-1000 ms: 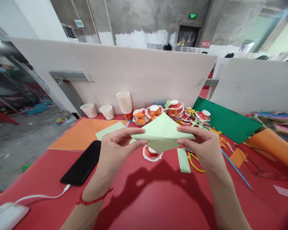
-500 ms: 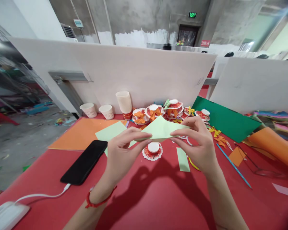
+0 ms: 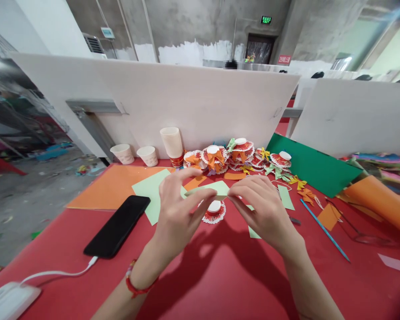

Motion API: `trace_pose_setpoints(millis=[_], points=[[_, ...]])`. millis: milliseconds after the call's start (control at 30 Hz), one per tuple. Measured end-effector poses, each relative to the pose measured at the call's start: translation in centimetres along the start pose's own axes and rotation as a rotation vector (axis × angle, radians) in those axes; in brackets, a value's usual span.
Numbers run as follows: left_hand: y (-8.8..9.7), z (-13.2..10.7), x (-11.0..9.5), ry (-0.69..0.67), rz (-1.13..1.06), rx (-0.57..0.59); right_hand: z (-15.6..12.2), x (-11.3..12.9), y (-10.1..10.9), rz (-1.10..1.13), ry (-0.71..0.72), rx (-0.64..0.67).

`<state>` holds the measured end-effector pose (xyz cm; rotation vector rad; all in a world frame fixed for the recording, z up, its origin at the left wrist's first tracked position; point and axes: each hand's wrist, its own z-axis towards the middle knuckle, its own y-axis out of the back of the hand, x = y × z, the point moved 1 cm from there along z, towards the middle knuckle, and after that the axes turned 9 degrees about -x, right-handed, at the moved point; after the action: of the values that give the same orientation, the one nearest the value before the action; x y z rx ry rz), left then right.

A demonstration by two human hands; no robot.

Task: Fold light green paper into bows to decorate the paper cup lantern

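A piece of light green paper (image 3: pixel 221 189) is held up between my hands, its near edge folded. My left hand (image 3: pixel 182 206) pinches it between thumb and fingers from the left. From the right, my right hand (image 3: pixel 262 209) pinches the same paper, the fingertips of both hands close together. Just beneath the paper, a red and white paper-cup flower (image 3: pixel 214 218) sits on the red table, partly covered by my fingers. Beside my right hand lies a light green strip (image 3: pixel 286 197); another green strip (image 3: pixel 254 231) is partly hidden under it.
A black phone (image 3: pixel 118 226) on a white cable lies at left, near orange sheets (image 3: pixel 96 186) and green paper (image 3: pixel 150 191). Paper cups (image 3: pixel 147 155) and several finished cup flowers (image 3: pixel 215 158) line the white partition (image 3: pixel 200 102). At right are a blue pencil-like stick (image 3: pixel 325 230) and glasses (image 3: pixel 370 239).
Both hands have drawn together along the paper, so their fingertips nearly meet. The paper's raised point has dropped lower, and the strip beside my right hand has come into view.
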<state>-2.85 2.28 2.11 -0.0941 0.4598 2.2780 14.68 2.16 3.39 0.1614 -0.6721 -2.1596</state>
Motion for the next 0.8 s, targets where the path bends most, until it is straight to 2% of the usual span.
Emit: trace_pose_setpoints(millis=[67,167,533,800], points=[[-0.1,-0.1,-0.4,-0.114,0.064,0.044,0.1,0.4,-0.1,-0.031,0.023,0.032],[0.1,-0.1,-0.7,-0.161,0.038,0.103,0.2,0.8,-0.1,-0.047,0.027,0.067],[2.5,1.4,2.4,0.01,-0.024,0.115,0.1,-1.3,1.6,0.019,-0.061,0.02],[3.0,1.6,3.2,0.141,-0.089,0.072,-0.2,-2.6,2.4,-0.013,-0.149,-0.056]])
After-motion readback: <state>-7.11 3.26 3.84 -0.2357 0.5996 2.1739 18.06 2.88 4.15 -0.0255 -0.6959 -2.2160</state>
